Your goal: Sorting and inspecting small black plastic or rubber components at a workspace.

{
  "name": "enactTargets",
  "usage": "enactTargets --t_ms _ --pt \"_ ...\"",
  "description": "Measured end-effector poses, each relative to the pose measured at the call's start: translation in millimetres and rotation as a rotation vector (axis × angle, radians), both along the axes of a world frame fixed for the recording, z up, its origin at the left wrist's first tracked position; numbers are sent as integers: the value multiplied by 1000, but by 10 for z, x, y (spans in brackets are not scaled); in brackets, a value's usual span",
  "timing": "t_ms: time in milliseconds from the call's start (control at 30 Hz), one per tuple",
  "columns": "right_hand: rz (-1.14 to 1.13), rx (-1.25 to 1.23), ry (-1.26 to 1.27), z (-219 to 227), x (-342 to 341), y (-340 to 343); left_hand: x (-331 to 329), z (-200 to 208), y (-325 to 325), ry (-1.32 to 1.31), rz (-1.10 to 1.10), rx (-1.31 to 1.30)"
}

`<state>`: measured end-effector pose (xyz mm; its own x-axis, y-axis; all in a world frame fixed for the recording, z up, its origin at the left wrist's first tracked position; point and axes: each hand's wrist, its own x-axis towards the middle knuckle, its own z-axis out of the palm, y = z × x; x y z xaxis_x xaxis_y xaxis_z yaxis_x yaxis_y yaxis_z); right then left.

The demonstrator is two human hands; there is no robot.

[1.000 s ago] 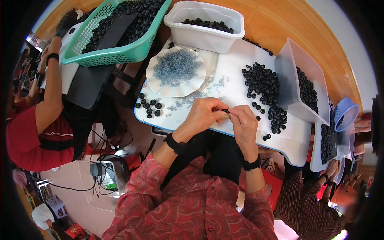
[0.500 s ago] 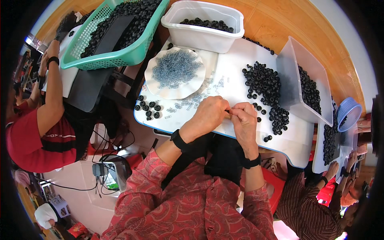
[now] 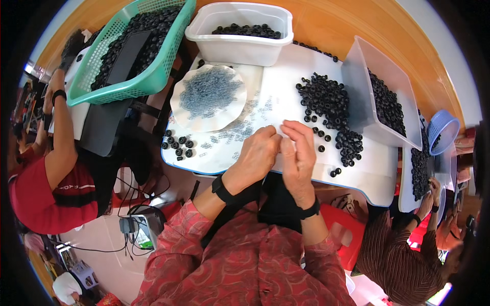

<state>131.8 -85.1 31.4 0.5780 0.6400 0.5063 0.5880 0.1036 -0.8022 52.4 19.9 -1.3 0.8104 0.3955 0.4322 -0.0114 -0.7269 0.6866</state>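
Note:
My left hand is closed above the near edge of the white tabletop; whatever its fingers pinch is hidden. Beside it, my right hand has thumb and forefinger apart, and no held thing shows in it. Left of my hands, a wavy-edged white plate bears a heap of tiny clear bluish pieces, with more strewn beside it. Several black ring-like parts lie near the table's left corner. A larger pile of such black parts spreads to the right of my hands.
A white tub of black parts stands at the back. On the right, a translucent bin leans on its side with black parts inside. A green basket is at far left, a blue basket at far right. Other people sit on both sides.
My right hand's fingers have spread from their pinch against the left hand, and the dark piece between the fingertips no longer shows. The view has shifted slightly.

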Motion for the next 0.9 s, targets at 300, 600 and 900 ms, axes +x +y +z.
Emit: enactTargets --t_ms 300,600,900 --pt "182 -27 -89 -76 17 264 27 49 22 -80 -79 -135" --pt "148 -55 9 -148 3 292 53 -69 62 -32 -83 -176" --pt "154 3 38 -205 91 292 64 -4 50 -29 -75 -48"
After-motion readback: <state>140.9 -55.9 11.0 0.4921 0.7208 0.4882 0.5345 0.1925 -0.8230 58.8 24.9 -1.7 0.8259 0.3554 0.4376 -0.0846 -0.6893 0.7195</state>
